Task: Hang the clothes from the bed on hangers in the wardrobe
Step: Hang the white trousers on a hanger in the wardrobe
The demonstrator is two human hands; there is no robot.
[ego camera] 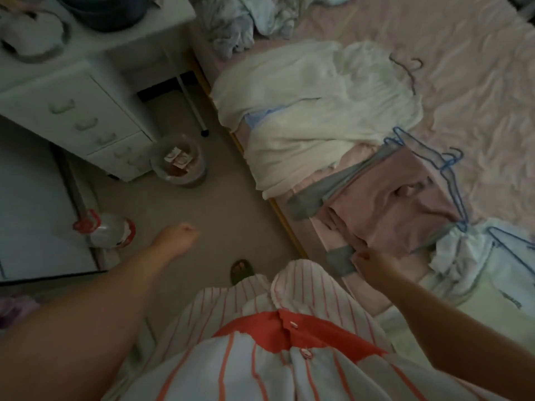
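A pink bed [477, 68] fills the right side. On it lie a cream-white garment [312, 117], a folded pink garment [390, 209] with a grey one [307, 206] under it, and a white garment [474, 256] further right. Several blue wire hangers [445, 166] rest on the pink garment, and a dark hanger [405, 68] lies past the cream one. My right hand [369, 264] pinches the near edge of the pink garment at the bed's edge. My left hand [176, 238] hangs over the floor with curled fingers, holding nothing. No wardrobe is in view.
A white drawer unit [81, 117] stands at the left, with a clear waste bin [179, 160] beside it on the beige floor. A plastic bottle with red trim [110, 230] lies by a white panel. Crumpled bedding [246, 18] sits at the bed's far end.
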